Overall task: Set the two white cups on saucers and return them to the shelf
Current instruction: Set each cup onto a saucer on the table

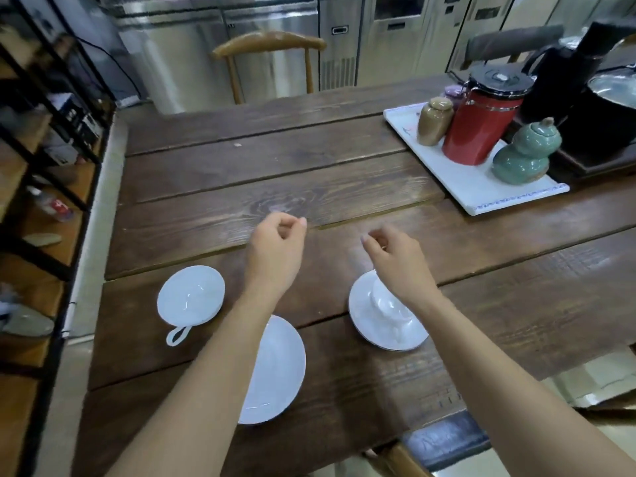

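Wooden planks form the table (344, 160), whose left edge runs close beside the black-framed shelf (41, 187). Landmark: the empty saucer (278, 370) near the table's front edge. Beyond and left of it, one white cup (191, 296) stands on bare wood, handle toward the front edge. To the saucer's right, well apart, the second cup (387, 309) sits on its own saucer (371, 325). Open planking lies beyond the saucer, up to the white tray (481, 191) of jars at far right. Left hand (277, 246) hovers beyond the saucer, fingers loosely curled, holding nothing. Right hand (395, 256) hovers over the second cup, fingers likewise curled, gripping nothing.
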A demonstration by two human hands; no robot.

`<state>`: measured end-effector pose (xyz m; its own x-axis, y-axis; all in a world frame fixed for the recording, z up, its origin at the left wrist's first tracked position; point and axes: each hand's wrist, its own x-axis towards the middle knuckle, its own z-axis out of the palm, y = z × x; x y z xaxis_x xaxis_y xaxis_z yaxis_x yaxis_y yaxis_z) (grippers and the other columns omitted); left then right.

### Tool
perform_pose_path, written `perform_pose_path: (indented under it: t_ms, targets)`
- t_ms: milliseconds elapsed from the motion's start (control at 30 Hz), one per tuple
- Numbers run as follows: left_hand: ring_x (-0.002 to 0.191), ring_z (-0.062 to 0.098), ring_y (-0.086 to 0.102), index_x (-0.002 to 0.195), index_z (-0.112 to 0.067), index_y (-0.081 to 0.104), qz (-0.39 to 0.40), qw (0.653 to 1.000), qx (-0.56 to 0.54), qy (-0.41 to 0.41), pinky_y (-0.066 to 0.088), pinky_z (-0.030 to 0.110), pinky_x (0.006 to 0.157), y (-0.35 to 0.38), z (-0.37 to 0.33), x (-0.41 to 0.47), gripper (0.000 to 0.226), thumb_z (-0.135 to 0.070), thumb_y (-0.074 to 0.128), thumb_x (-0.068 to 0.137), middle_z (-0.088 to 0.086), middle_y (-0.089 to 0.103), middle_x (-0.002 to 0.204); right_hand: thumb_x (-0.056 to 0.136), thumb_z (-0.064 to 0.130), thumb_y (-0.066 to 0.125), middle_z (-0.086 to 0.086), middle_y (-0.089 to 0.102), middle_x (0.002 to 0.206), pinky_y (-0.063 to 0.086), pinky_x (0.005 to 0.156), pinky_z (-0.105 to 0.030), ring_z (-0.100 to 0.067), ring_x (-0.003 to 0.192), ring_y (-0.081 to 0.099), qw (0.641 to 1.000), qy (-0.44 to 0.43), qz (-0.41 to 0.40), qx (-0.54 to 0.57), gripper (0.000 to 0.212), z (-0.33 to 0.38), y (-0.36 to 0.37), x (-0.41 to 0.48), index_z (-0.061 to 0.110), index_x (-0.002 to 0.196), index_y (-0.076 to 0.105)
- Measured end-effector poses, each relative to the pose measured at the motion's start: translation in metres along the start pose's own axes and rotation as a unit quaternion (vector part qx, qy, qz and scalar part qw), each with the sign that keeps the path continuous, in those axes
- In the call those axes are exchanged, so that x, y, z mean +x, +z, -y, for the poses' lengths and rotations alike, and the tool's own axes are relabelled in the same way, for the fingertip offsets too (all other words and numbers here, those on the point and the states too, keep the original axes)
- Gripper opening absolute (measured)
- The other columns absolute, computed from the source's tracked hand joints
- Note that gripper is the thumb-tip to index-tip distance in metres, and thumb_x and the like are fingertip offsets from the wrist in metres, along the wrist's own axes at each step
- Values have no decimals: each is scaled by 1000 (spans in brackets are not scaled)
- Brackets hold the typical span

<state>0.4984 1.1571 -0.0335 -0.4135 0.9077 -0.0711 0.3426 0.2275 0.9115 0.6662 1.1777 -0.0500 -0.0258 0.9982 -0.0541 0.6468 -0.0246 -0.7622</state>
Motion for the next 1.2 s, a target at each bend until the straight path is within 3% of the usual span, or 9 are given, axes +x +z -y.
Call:
perform_pose_path:
  t_ms: [133,267,500,600,700,800,900,1067,1200]
  targets:
    - [114,24,55,114,-14,62,-142,987,76,19,43,30,89,-76,32,8,27,-29,53,93,7,64,116,94,35,50,-8,68,112,45,87,-32,-24,107,61,991,-20,117,58,37,41,68,-1,8,117,61]
    - [147,21,14,151,-20,23,-104,981,130,-104,14,39,117,-128,88,9,68,-41,51,93,2,19,161,91,51,49,-5,42,149,38,109,-39,-22,132,44,953,41,272,122,66,62,128,-12,16,146,35]
    - [145,20,26,153,-26,15,-15,958,-114,-262,22,44,117,-151,143,3,72,-43,51,93,-2,23,159,88,56,50,-3,19,160,27,116,-48,-29,143,28,881,178,350,265,84,75,185,-21,25,152,6]
    - [140,20,34,152,-25,17,24,939,-211,-270,30,43,114,-144,153,6,66,-42,46,96,-1,31,156,82,65,50,-3,28,156,27,115,-50,-27,141,30,859,203,366,295,85,74,198,-20,28,150,17]
    - [112,17,55,136,-18,47,39,905,-309,-290,47,37,92,-141,152,7,43,-39,41,99,3,58,127,78,69,51,-5,43,144,35,108,-46,-26,131,43,826,210,397,341,78,74,202,-21,25,142,36]
    - [105,19,57,115,-21,58,34,903,-314,-291,50,39,82,-143,151,7,27,-36,45,97,7,60,120,83,66,47,-6,54,134,51,88,-37,-27,119,56,834,205,382,342,66,80,200,-21,24,133,48]
    - [109,26,58,120,-18,56,10,918,-285,-277,53,42,80,-143,142,7,32,-37,51,94,10,60,124,87,61,45,-5,57,129,54,76,-32,-26,112,60,870,181,329,319,56,89,196,-26,24,129,51]
    - [102,26,60,101,-24,55,-38,935,-268,-229,55,44,80,-134,112,0,21,-43,50,93,4,61,106,92,47,49,-2,57,120,58,84,-41,-20,107,60,923,118,186,316,44,99,176,-41,21,128,48]
    - [90,22,64,93,-21,55,-23,940,-262,-218,55,35,62,-118,97,-15,24,-45,51,91,1,63,96,92,47,48,4,58,112,58,77,-37,-16,103,59,942,94,120,298,39,89,158,-58,22,122,51]
